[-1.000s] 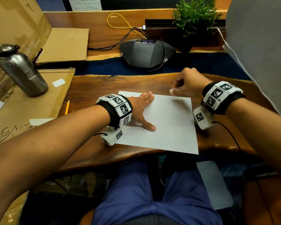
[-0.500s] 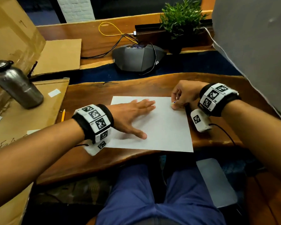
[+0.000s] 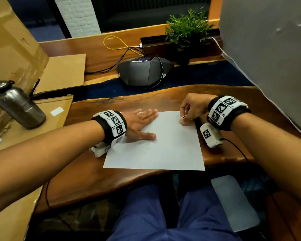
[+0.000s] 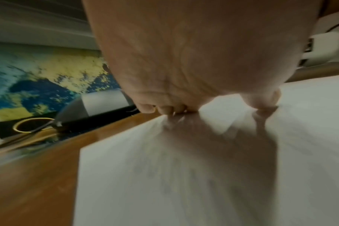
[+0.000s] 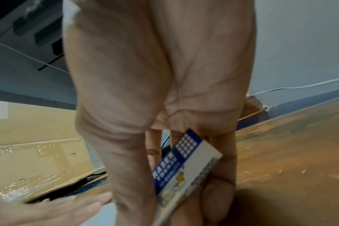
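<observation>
Eraser (image 5: 186,165) pinched in the grip of the right hand (image 3: 194,108), its end down at the far right corner of the paper (image 3: 163,146).
Left hand (image 3: 141,126) lies flat, fingers straight, on the paper's far left, likely pinning it to the bench (image 3: 111,178) against rubbing.

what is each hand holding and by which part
The right hand pinches an eraser by its blue-and-white sleeve, between thumb and fingers, its white end at the paper. The left hand holds nothing; it presses flat on the paper.
</observation>
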Demonstrator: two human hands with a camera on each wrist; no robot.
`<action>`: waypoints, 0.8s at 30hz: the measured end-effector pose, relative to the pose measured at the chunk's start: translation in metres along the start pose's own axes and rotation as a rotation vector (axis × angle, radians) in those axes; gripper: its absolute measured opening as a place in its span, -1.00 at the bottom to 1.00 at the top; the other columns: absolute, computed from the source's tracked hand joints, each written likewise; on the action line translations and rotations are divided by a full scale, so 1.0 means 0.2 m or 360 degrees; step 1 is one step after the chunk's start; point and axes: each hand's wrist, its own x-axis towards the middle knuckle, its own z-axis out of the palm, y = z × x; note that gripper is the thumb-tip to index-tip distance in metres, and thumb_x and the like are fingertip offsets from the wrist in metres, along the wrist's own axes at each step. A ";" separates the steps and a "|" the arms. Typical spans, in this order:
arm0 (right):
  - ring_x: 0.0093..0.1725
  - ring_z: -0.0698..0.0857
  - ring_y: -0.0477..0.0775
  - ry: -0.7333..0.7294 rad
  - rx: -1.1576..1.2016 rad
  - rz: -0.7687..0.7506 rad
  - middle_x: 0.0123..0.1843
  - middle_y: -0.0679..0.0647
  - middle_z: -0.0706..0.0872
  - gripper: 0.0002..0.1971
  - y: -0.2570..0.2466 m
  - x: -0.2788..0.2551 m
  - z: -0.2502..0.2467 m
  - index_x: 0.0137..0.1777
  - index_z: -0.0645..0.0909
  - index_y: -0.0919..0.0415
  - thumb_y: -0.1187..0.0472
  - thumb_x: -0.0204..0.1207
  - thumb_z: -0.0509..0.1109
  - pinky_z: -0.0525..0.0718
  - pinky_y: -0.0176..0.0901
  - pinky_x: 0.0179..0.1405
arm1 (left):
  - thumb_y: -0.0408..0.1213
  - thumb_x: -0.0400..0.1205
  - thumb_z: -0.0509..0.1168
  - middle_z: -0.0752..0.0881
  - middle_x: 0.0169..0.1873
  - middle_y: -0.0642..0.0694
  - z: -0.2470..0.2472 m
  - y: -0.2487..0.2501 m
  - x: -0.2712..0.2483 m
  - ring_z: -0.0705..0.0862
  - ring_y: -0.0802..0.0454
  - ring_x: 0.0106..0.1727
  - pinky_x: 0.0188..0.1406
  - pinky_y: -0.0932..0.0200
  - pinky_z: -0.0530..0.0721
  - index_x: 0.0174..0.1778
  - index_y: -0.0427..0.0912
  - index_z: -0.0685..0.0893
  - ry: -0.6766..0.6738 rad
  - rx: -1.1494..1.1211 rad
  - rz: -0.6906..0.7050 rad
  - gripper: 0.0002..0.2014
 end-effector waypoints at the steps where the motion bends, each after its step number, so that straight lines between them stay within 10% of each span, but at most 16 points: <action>1: -0.22 0.74 -0.02 0.0005 -0.0009 -0.0007 -0.23 -0.03 0.84 -0.80 0.00 0.00 0.00 -0.20 0.80 0.05 -0.01 0.32 0.71 0.67 -0.13 -0.22 | 0.47 0.61 -0.14 -0.37 0.70 -0.08 -0.02 -0.03 0.01 -0.32 0.04 0.72 0.70 -0.03 -0.29 0.72 -0.12 -0.35 0.0002 -0.0002 -0.0081 -0.02; 9: -0.25 0.73 -0.04 0.0005 0.0007 -0.0018 -0.23 -0.02 0.84 -0.78 0.01 0.00 0.00 -0.19 0.81 0.06 0.01 0.28 0.74 0.68 -0.13 -0.23 | 0.53 0.55 -0.05 -0.36 0.71 -0.03 0.03 0.14 0.02 -0.32 0.12 0.71 0.66 0.03 -0.36 0.73 -0.09 -0.33 0.0133 0.0046 0.0358 0.05; 19: -0.15 0.73 0.01 0.0038 0.0044 0.0038 -0.21 -0.04 0.81 -0.77 0.00 -0.01 0.01 -0.21 0.80 0.04 0.00 0.26 0.74 0.67 -0.14 -0.23 | 0.51 0.57 -0.17 -0.25 0.73 -0.13 -0.14 0.02 0.15 -0.26 -0.02 0.74 0.71 -0.10 -0.28 0.74 -0.18 -0.24 0.0107 0.0024 -0.0226 0.02; 24: -0.11 0.76 0.04 0.0025 0.0066 0.0029 -0.19 -0.03 0.83 -0.78 0.00 -0.01 0.02 -0.22 0.80 0.04 0.00 0.26 0.75 0.72 -0.08 -0.16 | 0.53 0.55 -0.05 -0.35 0.71 -0.03 -0.05 -0.03 -0.01 -0.34 0.06 0.71 0.66 0.03 -0.39 0.74 -0.06 -0.30 0.0323 -0.0107 -0.0024 0.04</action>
